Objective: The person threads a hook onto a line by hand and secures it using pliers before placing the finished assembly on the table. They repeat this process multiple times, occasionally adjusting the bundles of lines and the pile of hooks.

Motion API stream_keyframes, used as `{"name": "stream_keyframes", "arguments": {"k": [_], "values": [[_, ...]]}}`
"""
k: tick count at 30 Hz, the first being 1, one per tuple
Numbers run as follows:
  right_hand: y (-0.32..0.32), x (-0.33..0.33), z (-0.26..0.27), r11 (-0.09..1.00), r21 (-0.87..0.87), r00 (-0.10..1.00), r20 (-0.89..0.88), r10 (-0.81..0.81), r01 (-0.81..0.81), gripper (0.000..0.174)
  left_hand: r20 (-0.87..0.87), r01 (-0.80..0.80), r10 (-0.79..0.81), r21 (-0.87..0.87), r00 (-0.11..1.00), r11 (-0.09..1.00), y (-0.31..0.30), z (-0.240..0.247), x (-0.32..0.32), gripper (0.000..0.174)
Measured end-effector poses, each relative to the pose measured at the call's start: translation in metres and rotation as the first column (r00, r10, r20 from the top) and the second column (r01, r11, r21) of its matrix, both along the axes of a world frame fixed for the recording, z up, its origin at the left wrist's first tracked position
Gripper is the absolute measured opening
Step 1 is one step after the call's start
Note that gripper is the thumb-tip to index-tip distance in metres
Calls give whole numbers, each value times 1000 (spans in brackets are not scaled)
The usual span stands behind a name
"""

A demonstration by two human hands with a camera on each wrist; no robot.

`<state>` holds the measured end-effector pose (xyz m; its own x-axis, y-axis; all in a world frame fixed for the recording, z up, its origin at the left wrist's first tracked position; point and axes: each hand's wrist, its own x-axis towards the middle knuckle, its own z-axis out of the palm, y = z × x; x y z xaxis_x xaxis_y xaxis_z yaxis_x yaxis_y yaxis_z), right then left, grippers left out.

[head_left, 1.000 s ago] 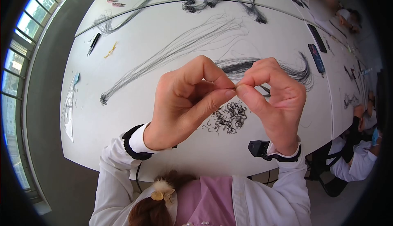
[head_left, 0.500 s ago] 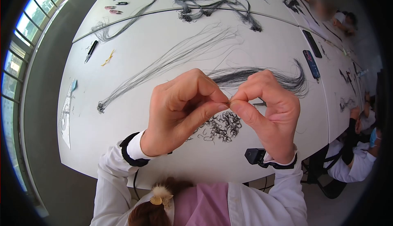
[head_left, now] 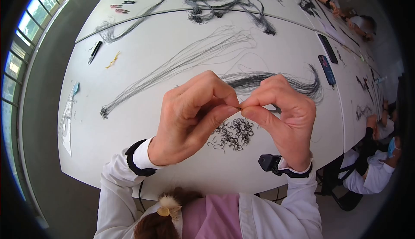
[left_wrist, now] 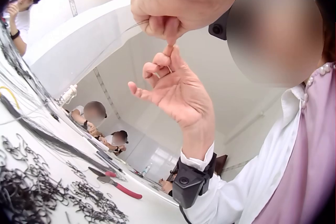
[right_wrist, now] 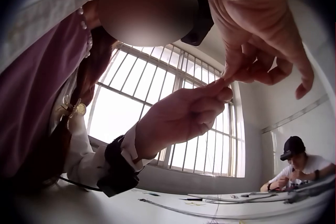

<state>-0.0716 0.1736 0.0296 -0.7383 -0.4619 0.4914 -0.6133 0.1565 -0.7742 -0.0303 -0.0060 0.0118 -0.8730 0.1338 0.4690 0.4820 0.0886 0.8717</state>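
Both hands meet fingertip to fingertip above the table in the head view. My left hand (head_left: 186, 118) pinches between thumb and forefinger, and a thin fishing line (left_wrist: 135, 26) trails from its fingers in the left wrist view. My right hand (head_left: 287, 118) pinches a tiny dark piece (head_left: 239, 109) right at the left fingertips; most of it is hidden by the fingers. Below them on the white table (head_left: 207, 170) lies a loose pile of small black fish hooks (head_left: 235, 137). Just beyond the hands stretches a thick dark bundle of line (head_left: 246, 82).
A thinner grey line bundle (head_left: 151, 76) runs across the table, hooks clustered at its near end. Red-handled pliers (left_wrist: 123, 187) lie by the hooks. Farther off are looped hook bundles (head_left: 229, 7), a black-handled tool (head_left: 95, 51), a clear set square (head_left: 67, 124) and a phone (head_left: 327, 70).
Both hands sit slightly lower and left in the head view than a second ago, as the whole table view shifted too. Their fingertips stay pinched together; the tiny dark piece now shows between them.
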Motion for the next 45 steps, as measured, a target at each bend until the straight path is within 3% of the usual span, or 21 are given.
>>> {"name": "stream_keyframes", "arguments": {"k": [1,5,8,10,11,14,15,18,24,30,34,36,37,42,45], "values": [[1,-1,1,999,37,1000,-10,8,-8,10,79,29,-29,3,996,1000,-1,1,1,8],[10,-6,6,981,194,997,-79,14,2,15,65,-14,17,-34,998,999,-1,2,-1,7],[33,-8,8,945,271,977,-152,-147,184,21,-12,-48,48,1,999,999,2,-5,-7,9],[61,-10,1,826,507,969,-136,-204,245,23,-1,-24,24,8,1000,1000,3,-7,-7,8],[75,-9,-5,730,631,964,-208,-167,263,27,24,-41,41,7,999,999,4,-6,-7,8],[107,-4,-36,629,748,976,-121,-183,211,35,65,-68,69,-10,996,998,5,-10,-8,8],[115,-1,-46,571,798,967,-57,-248,193,49,57,-66,66,-15,996,998,5,-13,-8,9],[126,-1,-65,542,783,948,-196,-252,306,61,65,-60,62,-43,996,997,6,-14,-9,9],[138,-23,-74,507,829,969,-156,-193,235,67,138,-23,17,38,990,999,10,-16,-11,8],[132,-22,-69,449,867,970,-137,-201,216,50,288,-21,-25,154,957,988,7,-18,-13,6],[129,-17,-66,458,844,960,-225,-170,279,38,302,-46,-21,213,953,976,9,-21,-13,9],[128,-15,-59,717,656,970,-114,-216,237,35,314,-44,-28,220,949,974,8,-20,-12,9],[121,-13,-52,787,570,971,-177,-161,235,34,326,-39,-36,220,945,975,7,-19,-11,9],[80,6,-22,872,466,982,-174,-72,147,36,282,-15,-52,231,958,973,9,-21,-10,6],[62,5,-21,898,420,942,-335,17,133,42,272,-30,-39,248,962,968,9,-20,-9,7]]}}
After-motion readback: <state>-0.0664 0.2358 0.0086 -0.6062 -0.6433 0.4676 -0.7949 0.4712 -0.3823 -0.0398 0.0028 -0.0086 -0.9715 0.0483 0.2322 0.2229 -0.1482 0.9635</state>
